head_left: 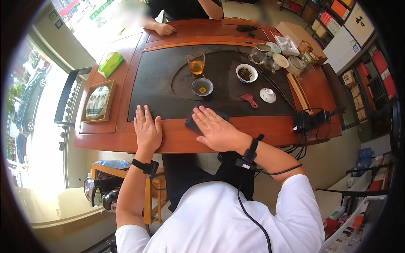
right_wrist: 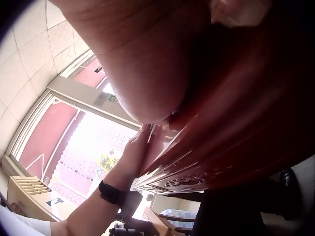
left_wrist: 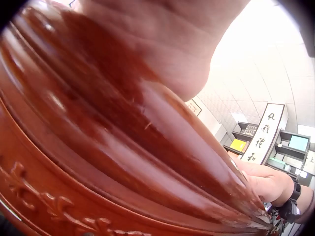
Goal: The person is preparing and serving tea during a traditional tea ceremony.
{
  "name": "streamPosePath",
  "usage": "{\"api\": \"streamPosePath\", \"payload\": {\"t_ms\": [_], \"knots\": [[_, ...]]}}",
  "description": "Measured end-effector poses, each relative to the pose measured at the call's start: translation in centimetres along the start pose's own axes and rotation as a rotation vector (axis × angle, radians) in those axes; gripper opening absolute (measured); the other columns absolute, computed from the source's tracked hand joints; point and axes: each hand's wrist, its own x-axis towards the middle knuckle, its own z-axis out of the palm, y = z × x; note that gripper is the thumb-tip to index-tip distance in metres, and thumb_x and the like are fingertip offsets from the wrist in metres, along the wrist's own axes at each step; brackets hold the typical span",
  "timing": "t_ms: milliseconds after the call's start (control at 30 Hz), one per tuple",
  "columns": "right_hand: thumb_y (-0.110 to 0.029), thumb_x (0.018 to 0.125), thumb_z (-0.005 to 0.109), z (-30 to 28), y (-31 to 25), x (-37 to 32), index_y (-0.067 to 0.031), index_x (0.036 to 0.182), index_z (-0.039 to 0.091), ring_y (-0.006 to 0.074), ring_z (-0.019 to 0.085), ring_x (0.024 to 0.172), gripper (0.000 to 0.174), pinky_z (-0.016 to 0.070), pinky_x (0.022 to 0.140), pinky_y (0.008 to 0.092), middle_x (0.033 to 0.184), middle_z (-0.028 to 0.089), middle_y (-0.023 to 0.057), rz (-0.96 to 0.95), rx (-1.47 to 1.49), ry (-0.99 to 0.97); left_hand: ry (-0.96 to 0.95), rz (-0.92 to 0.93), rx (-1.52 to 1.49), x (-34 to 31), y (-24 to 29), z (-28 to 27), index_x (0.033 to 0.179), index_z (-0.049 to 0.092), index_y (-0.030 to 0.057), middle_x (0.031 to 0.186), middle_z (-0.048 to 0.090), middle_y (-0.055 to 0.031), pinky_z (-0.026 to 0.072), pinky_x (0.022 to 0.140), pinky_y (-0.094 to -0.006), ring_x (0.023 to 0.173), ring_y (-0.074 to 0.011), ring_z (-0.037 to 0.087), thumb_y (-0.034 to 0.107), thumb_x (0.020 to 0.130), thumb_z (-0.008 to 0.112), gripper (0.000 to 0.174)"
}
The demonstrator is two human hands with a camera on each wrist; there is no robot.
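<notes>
My left hand lies with its fingers straight at the front edge of the wooden table. My right hand rests palm down, fingers extended, over a dark folded cloth that shows on both sides of it. Beyond the cloth stands a small ribbed teacup with tea in it, and behind that a glass pitcher of amber tea. A white lidless gaiwan with wet leaves stands farther right, its lid beside a dark red brush-like tool.
Glass jars and other teaware crowd the table's right rear. A wooden holder and black adapters lie at the right edge. On the left are a boxed tea cake and a green packet. Another person's hand rests opposite.
</notes>
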Motion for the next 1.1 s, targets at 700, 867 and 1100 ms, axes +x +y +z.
{"api": "streamPosePath", "payload": {"t_ms": [700, 867, 1100], "knots": [[-0.036, 0.094, 0.082, -3.2, -3.3, 2.4, 0.0025, 0.159, 0.050, 0.0456, 0.042, 0.158, 0.082, 0.0306, 0.135, 0.0525, 0.165, 0.050, 0.0272, -0.301, 0.264, -0.086, -0.178, 0.085, -0.131, -2.6, 7.7, -1.3, 0.169, 0.033, -0.0085, 0.177, 0.025, -0.0368, 0.0148, 0.138, -0.0513, 0.167, -0.0482, 0.023, 0.061, 0.115, 0.038, 0.089], [-0.035, 0.092, 0.085, -2.8, -3.7, 1.9, 0.0054, 0.160, 0.048, 0.0470, 0.046, 0.155, 0.087, 0.0354, 0.132, 0.0535, 0.164, 0.049, 0.0323, -0.320, 0.187, -0.033, -0.189, 0.101, -0.075, -3.3, 5.8, -1.1, 0.170, 0.030, -0.0108, 0.179, 0.022, -0.0348, 0.0140, 0.138, -0.0514, 0.169, -0.0451, 0.019, 0.061, 0.115, 0.038, 0.090], [-0.032, 0.093, 0.085, -2.2, -4.8, 2.8, 0.0059, 0.152, 0.057, 0.0475, 0.050, 0.152, 0.076, 0.0381, 0.130, 0.0529, 0.162, 0.051, 0.0327, -0.367, 0.251, 0.054, -0.199, 0.054, 0.002, -2.7, 0.8, -1.9, 0.172, 0.024, -0.0086, 0.181, 0.019, -0.0314, 0.0122, 0.138, -0.0501, 0.170, -0.0435, 0.016, 0.053, 0.117, 0.037, 0.084]]}}
